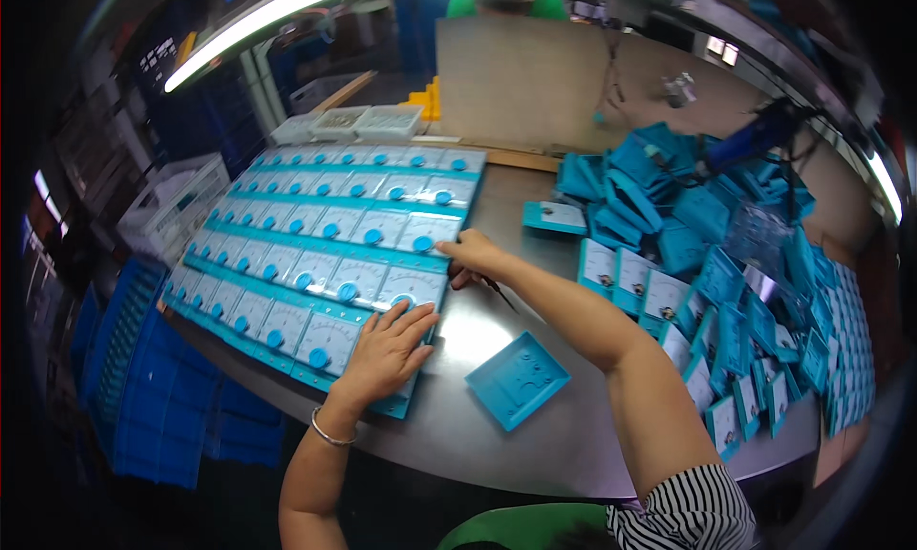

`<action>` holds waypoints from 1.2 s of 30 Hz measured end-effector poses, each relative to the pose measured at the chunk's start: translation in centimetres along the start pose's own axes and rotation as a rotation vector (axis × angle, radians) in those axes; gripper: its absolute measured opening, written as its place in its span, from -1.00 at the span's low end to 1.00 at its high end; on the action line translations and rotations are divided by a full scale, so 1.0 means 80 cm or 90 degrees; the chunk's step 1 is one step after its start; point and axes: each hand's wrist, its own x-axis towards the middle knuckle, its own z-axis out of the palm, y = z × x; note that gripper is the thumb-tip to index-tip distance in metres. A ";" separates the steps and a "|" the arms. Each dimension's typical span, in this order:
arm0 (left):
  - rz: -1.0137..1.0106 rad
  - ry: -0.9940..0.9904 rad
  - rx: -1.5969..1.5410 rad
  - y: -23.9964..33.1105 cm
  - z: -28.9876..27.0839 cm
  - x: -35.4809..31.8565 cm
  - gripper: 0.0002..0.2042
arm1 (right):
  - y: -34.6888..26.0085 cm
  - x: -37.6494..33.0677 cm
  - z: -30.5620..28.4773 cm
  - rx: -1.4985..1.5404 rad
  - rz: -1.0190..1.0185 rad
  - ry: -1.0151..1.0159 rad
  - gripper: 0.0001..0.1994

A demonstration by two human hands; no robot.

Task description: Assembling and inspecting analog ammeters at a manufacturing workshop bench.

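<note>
Rows of teal analog meters (330,345) with white dial faces and round teal knobs lie side by side at the left of the metal table. My left hand (387,351) rests with fingers spread on the near right meters, its palm down. At the right edge of the rows my right hand (475,254) is closed, its thumb or finger touching a meter's corner. A thin dark pointed tool (499,294) sticks out below it; its exact kind I cannot make out. An open teal housing (518,382) lies on the table between my forearms.
A heap of teal housings (659,187) and meters with white faces (664,295) fills the right side. Farther right stands another block of meters (845,349). White trays (390,122) sit at the back, a white crate (174,206) and blue bins (158,388) at the left.
</note>
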 end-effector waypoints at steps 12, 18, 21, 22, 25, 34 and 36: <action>0.040 -0.041 0.038 0.003 0.007 -0.004 -0.56 | 0.092 -0.056 -0.125 -0.855 -0.294 0.442 -0.93; 0.048 0.035 0.074 0.053 -0.025 -0.011 -0.48 | 0.007 -0.244 -0.119 -0.609 -0.487 0.404 -0.84; -0.134 -0.038 -0.692 0.108 -0.023 -0.028 -0.44 | -0.003 -0.369 -0.102 -0.523 -0.715 0.359 -0.70; -0.045 -0.217 -1.116 0.132 -0.008 -0.037 -0.27 | 0.002 -0.398 -0.092 -0.472 -0.795 0.335 -0.60; 0.033 -0.356 -1.450 0.240 0.022 -0.049 -0.17 | 0.035 -0.473 -0.065 -0.538 -0.813 0.282 -0.51; -0.266 -0.145 -1.320 0.350 0.073 -0.102 -0.54 | 0.057 -0.589 -0.059 0.113 -0.426 0.274 -0.70; -0.280 -0.157 -1.336 0.369 0.080 -0.111 -0.54 | 0.052 -0.594 -0.037 0.407 -0.327 0.250 -0.74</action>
